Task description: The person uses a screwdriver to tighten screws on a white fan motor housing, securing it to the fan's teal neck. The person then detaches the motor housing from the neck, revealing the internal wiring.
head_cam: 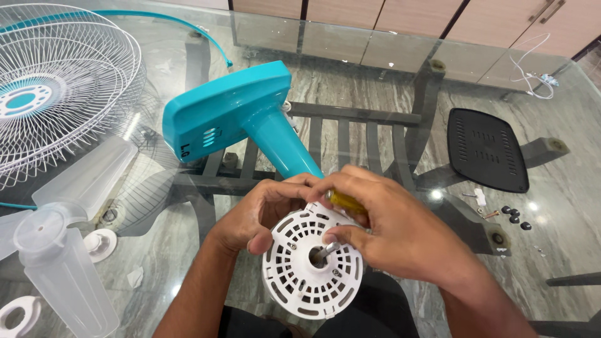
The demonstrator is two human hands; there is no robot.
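Left hand [266, 213] grips rim of white slotted motor cover [312, 263], held over glass tabletop [563, 206] edge. Right hand [400, 231] clenched on yellow-handled screwdriver [343, 201]. Cover likely light, rigid plastic, brittle ribs; hold by rim. Teal fan body [231, 112] behind.

A glass table [388, 56] fills the frame — at left lie a white wire fan guard [59, 87] and clear fan blades [69, 206]; at right, a black slotted cover [488, 149], small screws [514, 216] and, upper right, a white cable [532, 75].
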